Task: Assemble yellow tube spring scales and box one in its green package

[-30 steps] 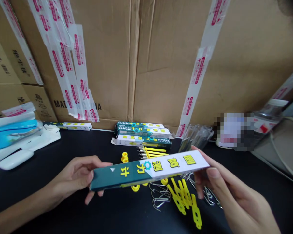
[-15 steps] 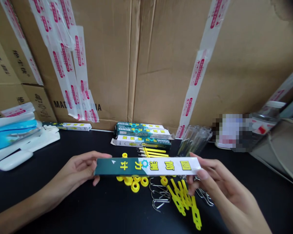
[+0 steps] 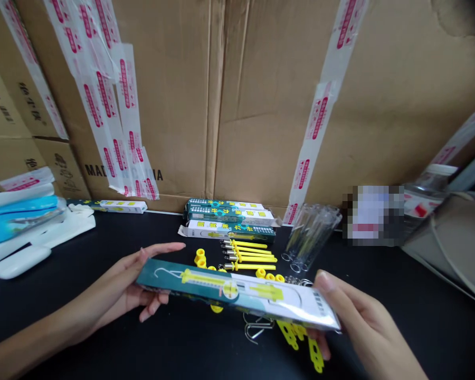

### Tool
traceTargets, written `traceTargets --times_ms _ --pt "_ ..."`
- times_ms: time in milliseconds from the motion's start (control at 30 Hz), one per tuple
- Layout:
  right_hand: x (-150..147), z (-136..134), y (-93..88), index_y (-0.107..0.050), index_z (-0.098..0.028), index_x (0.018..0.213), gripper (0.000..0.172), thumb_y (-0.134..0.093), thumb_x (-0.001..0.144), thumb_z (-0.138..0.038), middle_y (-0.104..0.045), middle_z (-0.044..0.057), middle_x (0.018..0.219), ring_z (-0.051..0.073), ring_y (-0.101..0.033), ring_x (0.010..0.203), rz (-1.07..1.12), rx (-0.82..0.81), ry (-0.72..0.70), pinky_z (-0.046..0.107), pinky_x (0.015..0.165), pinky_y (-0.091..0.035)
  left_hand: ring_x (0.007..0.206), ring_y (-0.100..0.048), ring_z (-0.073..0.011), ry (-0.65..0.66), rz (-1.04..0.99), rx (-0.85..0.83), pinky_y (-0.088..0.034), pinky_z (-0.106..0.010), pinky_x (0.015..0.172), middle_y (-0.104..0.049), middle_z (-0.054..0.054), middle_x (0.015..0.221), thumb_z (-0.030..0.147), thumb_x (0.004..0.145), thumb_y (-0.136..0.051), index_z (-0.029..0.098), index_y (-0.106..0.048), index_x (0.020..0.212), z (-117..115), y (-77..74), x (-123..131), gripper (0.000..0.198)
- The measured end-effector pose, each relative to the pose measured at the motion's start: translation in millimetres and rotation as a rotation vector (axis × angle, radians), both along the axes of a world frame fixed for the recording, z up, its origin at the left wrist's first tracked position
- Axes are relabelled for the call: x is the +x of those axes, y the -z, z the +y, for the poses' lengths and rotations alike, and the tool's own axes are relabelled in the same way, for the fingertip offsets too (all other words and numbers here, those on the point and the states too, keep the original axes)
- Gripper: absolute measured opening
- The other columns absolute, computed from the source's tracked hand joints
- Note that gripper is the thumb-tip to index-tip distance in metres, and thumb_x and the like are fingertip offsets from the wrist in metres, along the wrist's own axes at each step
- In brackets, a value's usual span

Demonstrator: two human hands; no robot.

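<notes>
A long, narrow spring scale box (image 3: 237, 294), green and white with a yellow scale pictured on it, is held in the air across both hands. My right hand (image 3: 364, 316) is closed on its white end, thumb on top and fingers underneath. The green end lies in my left hand (image 3: 122, 285); the index finger stretches out behind the box while other fingers curl below it. Under and behind the box are yellow ring caps (image 3: 200, 256), yellow rods with metal tips (image 3: 253, 257), metal hooks (image 3: 257, 330) and flat yellow strips (image 3: 315, 354), partly hidden.
Three similar boxes (image 3: 229, 229) are stacked by the cardboard wall (image 3: 261, 132). Clear tubes (image 3: 311, 237) lie at the right, near a plastic bottle (image 3: 427, 192) and a grey bag (image 3: 451, 248). Blue-and-white packages (image 3: 19, 216) and a white object (image 3: 21, 262) sit at left.
The box has turned from its face with large characters to the one with the pictured scale. Its right end has dropped and come nearer. My left fingers have spread.
</notes>
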State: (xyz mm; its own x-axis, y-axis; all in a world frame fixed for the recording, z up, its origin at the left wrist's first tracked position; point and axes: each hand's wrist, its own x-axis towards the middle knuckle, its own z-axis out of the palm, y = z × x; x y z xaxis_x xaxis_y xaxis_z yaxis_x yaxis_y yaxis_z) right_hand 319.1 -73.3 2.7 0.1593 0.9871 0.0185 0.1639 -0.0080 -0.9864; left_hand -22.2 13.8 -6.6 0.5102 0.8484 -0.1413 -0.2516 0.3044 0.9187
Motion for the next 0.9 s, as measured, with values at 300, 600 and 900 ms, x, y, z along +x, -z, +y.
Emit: traceTargets --times_ms 300,600,900 --pt "-7.1 9.0 -9.7 -0.068 -0.015 0.053 0.068 -0.067 0.081 -0.076 -0.062 0.003 0.043 0.01 -0.056 0.031 0.332 -0.373 -0.145 0.013 0.027 -0.043 0.032 -0.053 -0.0126 -0.104 0.119 -0.144 -0.037 -0.015 0.029 -0.067 -0.003 0.045 0.069 0.075 -0.081 0.018 -0.072 0.097 1.2 2.1 6.2 0.057" --pt "-1.6 10.2 -1.5 -0.064 -0.018 0.074 0.054 -0.075 0.081 -0.07 -0.067 -0.001 0.058 0.01 -0.059 0.037 0.38 -0.278 -0.151 0.013 0.027 -0.044 0.036 -0.047 -0.0094 -0.004 0.116 -0.183 -0.027 -0.014 0.032 -0.068 -0.002 0.054 0.059 0.09 -0.067 0.021 -0.066 0.1 3.7 -0.8 2.2 0.04" --pt "2.2 4.7 0.3 -0.075 -0.026 0.109 0.029 -0.08 0.089 -0.047 -0.079 0.001 0.091 0.013 -0.073 0.069 0.358 -0.032 -0.141 0.021 0.069 -0.063 0.041 -0.023 -0.0067 0.35 0.041 -0.096 -0.022 -0.018 0.041 -0.044 0.008 0.051 0.051 0.079 -0.066 0.021 -0.064 0.128 4.6 -0.5 -8.4 0.058"
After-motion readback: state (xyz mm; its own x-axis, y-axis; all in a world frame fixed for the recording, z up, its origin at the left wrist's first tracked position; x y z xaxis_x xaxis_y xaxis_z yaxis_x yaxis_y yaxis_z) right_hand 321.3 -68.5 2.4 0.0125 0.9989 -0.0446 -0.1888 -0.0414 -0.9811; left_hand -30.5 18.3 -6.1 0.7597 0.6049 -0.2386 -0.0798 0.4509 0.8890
